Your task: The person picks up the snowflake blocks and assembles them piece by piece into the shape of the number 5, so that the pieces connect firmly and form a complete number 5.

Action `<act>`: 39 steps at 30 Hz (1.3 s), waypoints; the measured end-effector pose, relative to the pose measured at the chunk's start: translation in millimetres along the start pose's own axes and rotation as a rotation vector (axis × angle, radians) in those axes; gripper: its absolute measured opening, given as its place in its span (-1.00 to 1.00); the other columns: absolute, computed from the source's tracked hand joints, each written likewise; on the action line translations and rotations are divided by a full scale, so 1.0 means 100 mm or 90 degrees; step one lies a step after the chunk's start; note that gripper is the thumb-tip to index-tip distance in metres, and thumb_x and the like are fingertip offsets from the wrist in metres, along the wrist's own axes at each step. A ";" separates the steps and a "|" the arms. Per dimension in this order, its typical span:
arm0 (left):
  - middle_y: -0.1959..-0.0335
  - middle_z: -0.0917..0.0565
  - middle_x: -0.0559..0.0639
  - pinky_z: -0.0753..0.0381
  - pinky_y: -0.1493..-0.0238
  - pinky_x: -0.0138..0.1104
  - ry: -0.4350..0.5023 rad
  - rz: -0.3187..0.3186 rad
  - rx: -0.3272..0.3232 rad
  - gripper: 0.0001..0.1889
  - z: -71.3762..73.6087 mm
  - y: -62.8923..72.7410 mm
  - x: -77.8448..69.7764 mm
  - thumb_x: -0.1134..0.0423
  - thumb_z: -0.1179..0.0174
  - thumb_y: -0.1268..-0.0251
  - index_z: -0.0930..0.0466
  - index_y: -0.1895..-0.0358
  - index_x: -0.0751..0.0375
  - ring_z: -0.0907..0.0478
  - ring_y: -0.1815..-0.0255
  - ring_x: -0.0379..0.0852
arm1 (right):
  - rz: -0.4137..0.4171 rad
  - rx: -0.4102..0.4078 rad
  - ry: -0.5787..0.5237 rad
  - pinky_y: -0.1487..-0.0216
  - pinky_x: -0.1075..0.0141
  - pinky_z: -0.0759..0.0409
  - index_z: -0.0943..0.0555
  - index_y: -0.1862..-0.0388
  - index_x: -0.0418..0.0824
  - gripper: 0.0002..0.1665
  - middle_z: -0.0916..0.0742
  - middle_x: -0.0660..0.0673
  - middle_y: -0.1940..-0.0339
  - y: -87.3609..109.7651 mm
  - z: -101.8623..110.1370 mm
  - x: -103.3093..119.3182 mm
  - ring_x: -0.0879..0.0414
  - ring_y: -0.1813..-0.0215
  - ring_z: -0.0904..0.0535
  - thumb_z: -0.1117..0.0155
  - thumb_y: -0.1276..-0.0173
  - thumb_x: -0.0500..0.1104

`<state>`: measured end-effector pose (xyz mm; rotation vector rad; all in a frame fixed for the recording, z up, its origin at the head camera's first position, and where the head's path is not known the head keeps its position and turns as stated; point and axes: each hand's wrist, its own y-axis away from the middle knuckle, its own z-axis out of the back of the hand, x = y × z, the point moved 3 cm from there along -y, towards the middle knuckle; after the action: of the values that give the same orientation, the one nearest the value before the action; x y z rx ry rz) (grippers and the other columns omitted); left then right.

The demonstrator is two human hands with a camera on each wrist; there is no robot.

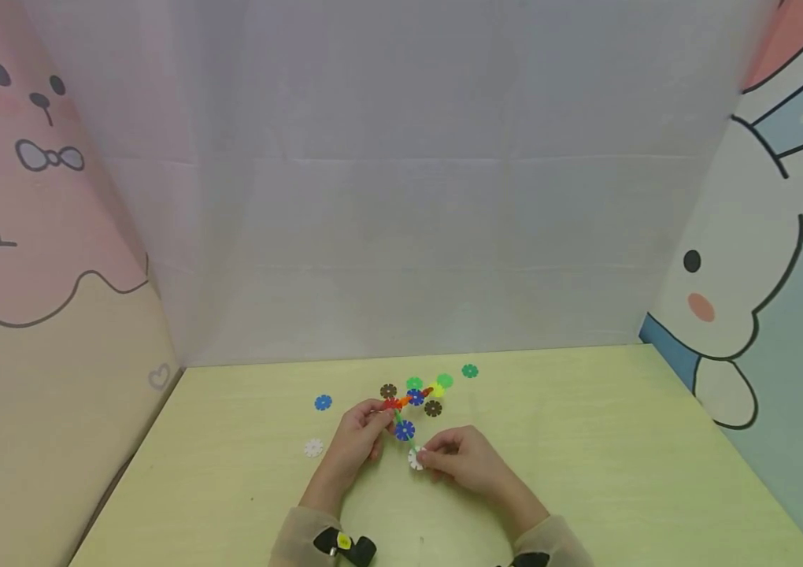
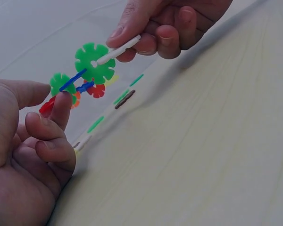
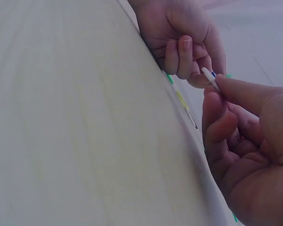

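Note:
My left hand (image 1: 353,437) pinches the near part of a chain of slotted plastic flower discs, at a red disc (image 2: 47,106). The chain runs on through a green disc (image 2: 60,83) and a dark blue disc (image 1: 405,430) to a larger-looking green disc (image 2: 95,66). Between right thumb and index finger, my right hand (image 1: 471,463) holds a white disc (image 2: 120,49), edge-on in the left wrist view, its rim overlapping that green disc's middle. Another branch, with orange, blue (image 1: 416,397) and yellow (image 1: 437,390) discs, stretches away behind the left fingertips.
Loose discs lie on the pale wooden table (image 1: 621,457): blue (image 1: 323,402) and white (image 1: 312,448) left of the hands, brown (image 1: 433,409) and several green ones, such as the farthest (image 1: 470,371), beyond them. A white curtain (image 1: 401,197) closes off the back.

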<state>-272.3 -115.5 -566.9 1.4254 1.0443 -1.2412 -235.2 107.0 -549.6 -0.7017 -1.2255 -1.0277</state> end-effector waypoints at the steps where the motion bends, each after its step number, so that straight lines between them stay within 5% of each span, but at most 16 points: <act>1: 0.28 -0.74 0.01 -0.34 0.59 -0.44 -0.005 0.003 0.000 -0.70 0.00 0.00 0.00 0.15 -0.26 -0.69 -0.61 -0.17 0.34 -0.32 0.64 -0.24 | -0.003 -0.008 0.002 0.43 0.41 -0.53 -0.84 0.14 -0.27 -0.80 -0.80 -0.12 0.43 0.00 0.00 0.00 0.19 0.47 -0.57 -0.50 -0.53 -0.12; 6: 0.27 -0.75 0.04 -0.35 0.59 -0.44 -0.022 0.004 0.011 -0.63 -0.02 0.01 -0.01 0.12 -0.29 -0.66 -0.58 -0.26 0.32 -0.32 0.64 -0.24 | -0.018 -0.057 -0.013 0.39 0.39 -0.59 -0.83 0.11 -0.28 -0.78 -0.81 -0.13 0.40 -0.02 0.02 0.02 0.15 0.43 -0.62 -0.50 -0.53 -0.11; 14: 0.24 -0.79 0.01 -0.28 0.63 -0.44 -0.112 -0.030 0.104 -0.79 -0.07 0.03 0.00 0.16 -0.33 -0.61 -0.75 0.03 0.26 -0.27 0.67 -0.28 | 0.002 -0.103 -0.058 0.37 0.38 -0.63 -0.81 0.09 -0.38 -0.78 -0.83 -0.22 0.37 -0.06 0.01 0.04 0.11 0.40 -0.67 -0.52 -0.50 -0.19; 22: 0.28 -0.79 -0.02 -0.33 0.60 -0.42 -0.099 -0.034 0.161 -0.80 -0.07 0.05 0.00 0.21 -0.42 -0.52 -0.74 0.01 0.29 -0.30 0.66 -0.25 | -0.008 -0.110 -0.056 0.35 0.36 -0.68 -0.84 0.13 -0.33 -0.79 -0.85 -0.20 0.38 -0.10 -0.02 0.02 0.11 0.42 -0.72 -0.59 -0.43 -0.18; 32: 0.27 -0.74 -0.01 -0.39 0.56 -0.44 -0.079 -0.032 0.117 -0.79 -0.05 0.04 0.00 0.30 -0.38 -0.53 -0.67 -0.03 0.37 -0.38 0.58 -0.24 | -0.010 -0.124 0.019 0.35 0.34 -0.67 -0.84 0.16 -0.22 -0.77 -0.84 -0.06 0.37 -0.17 0.01 0.02 0.12 0.38 -0.71 -0.66 -0.37 -0.10; 39: 0.30 -0.73 0.00 -0.41 0.56 -0.43 -0.051 -0.018 0.059 -0.80 -0.04 0.04 0.01 0.32 -0.35 -0.53 -0.65 -0.03 0.39 -0.41 0.59 -0.25 | -0.043 -0.219 0.097 0.31 0.32 -0.67 -0.82 0.13 -0.20 -0.84 -0.81 0.01 0.36 -0.21 0.19 -0.05 0.12 0.33 -0.70 -0.59 -0.44 -0.14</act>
<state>-267.6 -112.2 -567.6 1.4221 0.9669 -1.3712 -262.6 116.7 -552.1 -0.8334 -0.9542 -1.3412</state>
